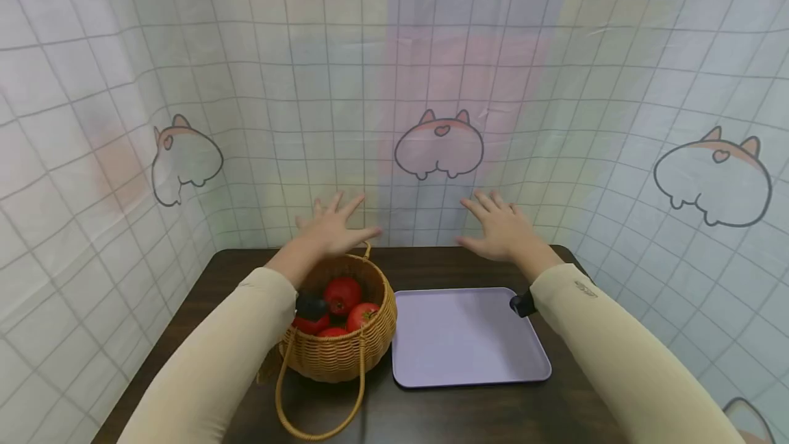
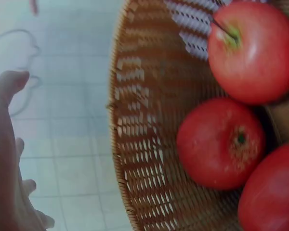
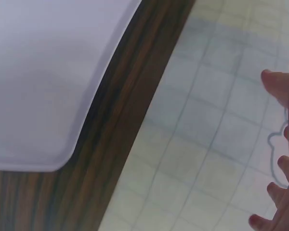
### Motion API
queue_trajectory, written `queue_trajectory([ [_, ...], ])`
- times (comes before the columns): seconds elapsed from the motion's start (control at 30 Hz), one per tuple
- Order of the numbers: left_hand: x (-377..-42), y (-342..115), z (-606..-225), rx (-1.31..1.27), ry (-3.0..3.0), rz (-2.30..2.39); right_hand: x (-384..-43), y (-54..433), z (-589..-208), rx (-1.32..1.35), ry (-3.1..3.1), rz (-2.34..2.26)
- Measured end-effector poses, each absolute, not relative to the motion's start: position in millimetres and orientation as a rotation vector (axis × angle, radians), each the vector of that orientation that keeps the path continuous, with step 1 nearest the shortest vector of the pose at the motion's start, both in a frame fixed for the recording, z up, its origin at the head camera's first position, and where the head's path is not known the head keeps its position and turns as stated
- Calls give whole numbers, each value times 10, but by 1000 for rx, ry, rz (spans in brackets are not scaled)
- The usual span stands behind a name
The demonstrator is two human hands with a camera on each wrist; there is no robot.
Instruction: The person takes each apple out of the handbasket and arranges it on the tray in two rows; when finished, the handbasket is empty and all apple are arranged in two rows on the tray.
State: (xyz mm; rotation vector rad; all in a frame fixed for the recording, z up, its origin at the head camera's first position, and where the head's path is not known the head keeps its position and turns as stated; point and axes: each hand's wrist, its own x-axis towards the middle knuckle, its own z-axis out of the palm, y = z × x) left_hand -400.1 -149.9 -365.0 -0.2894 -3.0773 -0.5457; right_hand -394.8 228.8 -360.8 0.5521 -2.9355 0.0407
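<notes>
My left hand [image 1: 329,230] is held out over the far side of a wicker basket [image 1: 339,365], fingers spread and nothing in them. Inside the basket lie several red apples [image 2: 220,143], seen closely in the left wrist view; one apple [image 2: 253,50] shows its stem. The left forearm hides part of the basket. My right hand [image 1: 502,231] reaches forward with spread fingers, beyond the far right corner of a pale purple tray [image 1: 468,341]. It holds nothing. In the right wrist view, its fingers [image 3: 279,86] appear at the right edge, apart from the tray.
Both basket and tray stand on a dark wooden table [image 1: 425,416], the tray right of the basket. One basket handle [image 1: 320,436] hangs down toward the front. Behind and at both sides hangs a checked curtain [image 1: 320,88] with cartoon dogs.
</notes>
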Motion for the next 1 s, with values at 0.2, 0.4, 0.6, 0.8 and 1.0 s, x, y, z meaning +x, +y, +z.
queue_trajectory([
  [0.2, -3642, -1664, -3615, -371, -2867, -1001, -3793, 2151, -3606, 610, -2868, 533],
  [0.4, -3302, -1851, -3671, -393, -2724, -1312, -3687, 1975, -3594, 673, -2842, 888],
  [0.6, -2960, -2010, -3828, -386, -2622, -1430, -3611, 1742, -3548, 705, -2810, 1037],
  [0.8, -2580, -2099, -4020, -330, -2542, -1545, -3540, 1480, -3535, 768, -2802, 1077],
  [1.0, -2406, -2166, -4169, -248, -2486, -1480, -3507, 1244, -3564, 867, -2793, 1156],
])
